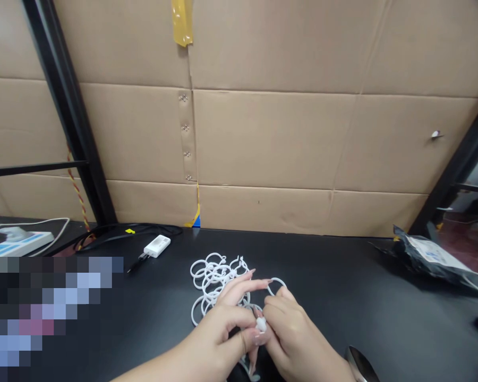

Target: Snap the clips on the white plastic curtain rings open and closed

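Note:
A heap of thin white plastic rings [205,276], several of them with small hooked ends, lies on the black tabletop. In front of it my left hand [233,323] pinches a small white piece [261,323] between thumb and fingers, its other fingers stretched over the heap. Touching it from the right, my right hand [292,326] is closed, and a white ring [279,281] rises from behind its curled fingers. Whether the small piece belongs to that ring I cannot tell. Below the hands another white curved part [254,376] shows, partly hidden.
A white charger plug [157,246] lies at the back left, near black cables [135,228]. At left stands a white power strip [24,243]. A black plastic bag [426,260] rests at right. Cardboard [263,138] walls the back between black posts [69,116].

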Demonstrator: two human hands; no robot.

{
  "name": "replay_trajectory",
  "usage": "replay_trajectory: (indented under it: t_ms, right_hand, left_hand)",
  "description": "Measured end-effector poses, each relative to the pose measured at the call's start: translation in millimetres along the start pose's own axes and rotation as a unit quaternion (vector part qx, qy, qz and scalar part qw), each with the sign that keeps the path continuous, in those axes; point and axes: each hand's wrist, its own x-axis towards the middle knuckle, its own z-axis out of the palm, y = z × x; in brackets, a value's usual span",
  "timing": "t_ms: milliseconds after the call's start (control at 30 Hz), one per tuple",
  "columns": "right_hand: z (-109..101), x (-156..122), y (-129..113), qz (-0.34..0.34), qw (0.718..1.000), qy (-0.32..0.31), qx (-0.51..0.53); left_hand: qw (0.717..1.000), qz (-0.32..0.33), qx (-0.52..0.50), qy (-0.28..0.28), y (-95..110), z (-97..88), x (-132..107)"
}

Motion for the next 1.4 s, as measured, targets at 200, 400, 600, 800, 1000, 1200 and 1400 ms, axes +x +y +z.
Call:
replay_trajectory:
  t_ms: [200, 400, 600, 800, 1000, 1200, 1400]
  right_hand:
    - [2.3, 0.3, -1.4, 0.032, 0.999, 0.012, 0.019]
    - [3.2, -2.1, -2.4, 0.054, 0.998, 0.009, 0.043]
    - [-3.9, 1.9, 2.0, -0.029, 0.997, 0.061, -0.026]
    - [-6.6, 4.5, 1.1, -0.113, 0.975, 0.129, -0.138]
    - [0.2, -2.8, 0.2, -0.091, 0.983, 0.109, -0.119]
    - [2.8, -5.2, -2.1, 0.03, 0.999, 0.008, -0.019]
    - [0.5, 3.4, 4.6, 0.193, 0.975, -0.013, 0.107]
  left_hand:
    - [0.999, -0.012, -0.04, 0.015, 4.0, -1.3, -0.3]
    - [0.996, -0.006, -0.078, 0.03, 4.9, -3.0, 0.1]
    - [0.998, 0.0, -0.06, 0.008, -1.5, 1.7, 0.7]
    - [0.999, 0.039, -0.012, -0.017, -14.6, 10.5, -0.3]
    - [0.998, 0.058, -0.011, 0.01, -10.5, 8.7, -0.3]
    - [0.999, 0.014, -0.035, 0.011, 0.5, 4.0, -0.4]
    - [0.994, -0.015, -0.105, 0.003, 1.6, 1.5, -1.1]
